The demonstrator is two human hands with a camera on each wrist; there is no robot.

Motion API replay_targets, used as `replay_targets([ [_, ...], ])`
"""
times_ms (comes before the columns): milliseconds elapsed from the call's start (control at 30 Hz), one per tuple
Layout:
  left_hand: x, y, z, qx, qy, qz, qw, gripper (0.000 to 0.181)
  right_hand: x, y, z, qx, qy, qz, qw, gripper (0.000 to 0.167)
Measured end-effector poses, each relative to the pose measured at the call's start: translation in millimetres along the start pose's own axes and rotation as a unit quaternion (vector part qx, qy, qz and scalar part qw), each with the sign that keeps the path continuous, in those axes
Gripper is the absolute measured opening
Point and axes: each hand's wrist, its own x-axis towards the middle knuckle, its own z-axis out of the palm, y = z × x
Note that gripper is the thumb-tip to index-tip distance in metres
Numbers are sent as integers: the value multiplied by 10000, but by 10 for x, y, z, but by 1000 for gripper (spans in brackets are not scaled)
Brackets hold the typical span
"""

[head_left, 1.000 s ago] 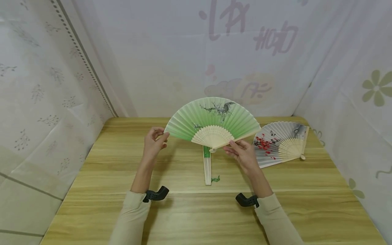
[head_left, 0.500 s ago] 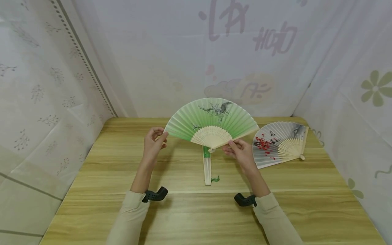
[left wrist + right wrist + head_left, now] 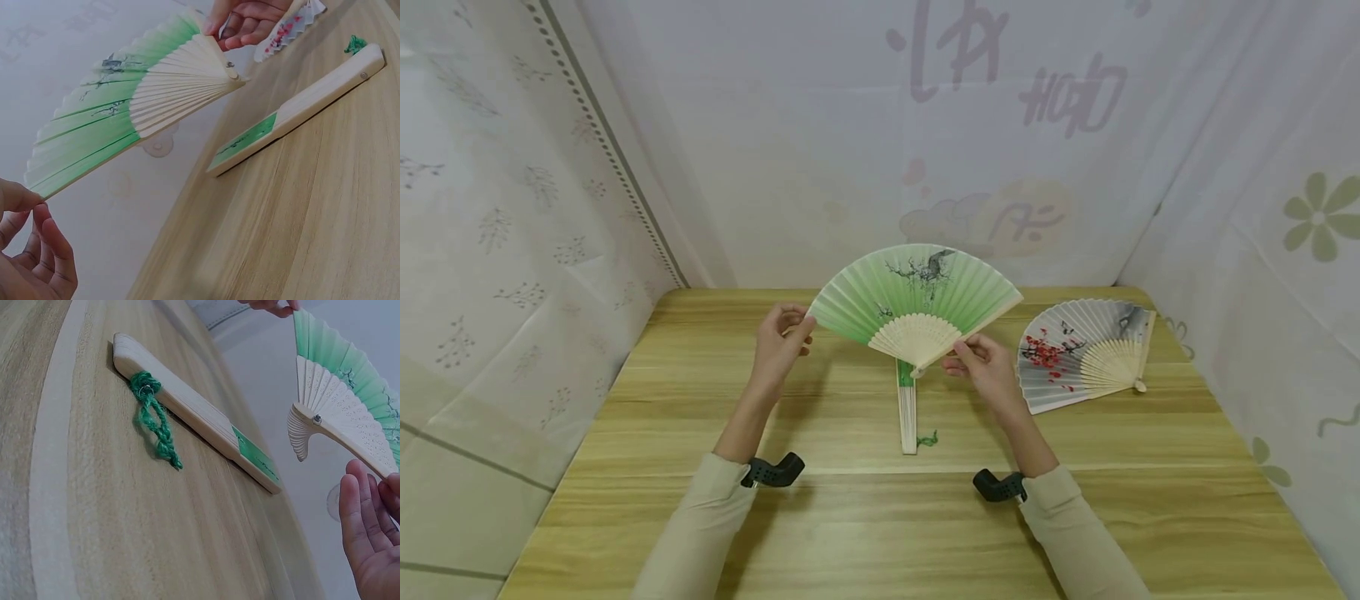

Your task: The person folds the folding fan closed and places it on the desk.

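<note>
A spread green folding fan (image 3: 917, 287), with a dark branch print and pale ribs, is held up off the table between both hands. My left hand (image 3: 781, 342) pinches its left outer tip between thumb and fingers, as the left wrist view shows too. On the other side, my right hand (image 3: 988, 371) pinches the right guard stick near the pivot. Below the raised fan a folded green fan (image 3: 907, 417) lies on the table; its upper end is hidden in the head view. A green braided tassel (image 3: 159, 428) hangs from its pivot end in the right wrist view.
An opened grey folding fan (image 3: 1082, 350) with red blossoms lies on the wooden table (image 3: 865, 533), right of my right hand. Printed cloth (image 3: 760, 167) hangs behind the table's back edge and along both sides.
The green fan's spread has narrowed: its right edge has tilted up and inward. My right hand has shifted slightly left and down. The folded fan and grey fan stay put.
</note>
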Motion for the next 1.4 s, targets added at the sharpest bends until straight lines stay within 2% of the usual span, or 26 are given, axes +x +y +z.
replay_targets([
  [333, -1, 36, 29, 31, -58, -68, 10000, 31, 9, -20, 7, -140, 12, 22, 9999, 27],
  [567, -92, 377, 87, 63, -291, -140, 9995, 27, 22, -36, 0, -287, -44, -9, 9996, 28],
  [667, -85, 406, 101, 119, -291, -149, 9994, 27, 31, -37, 4, -327, -62, -70, 9994, 28],
  [733, -68, 404, 106, 175, -256, -166, 9994, 27, 37, -33, 6, -336, -49, -106, 9994, 27],
  [1000, 115, 138, 107, 58, -235, -11, 9997, 31, 52, -12, 18, -231, -35, -197, 9995, 20],
  [1400, 140, 118, 160, 71, -104, 224, 9997, 24, 50, -19, 33, -190, -65, -200, 9996, 20],
])
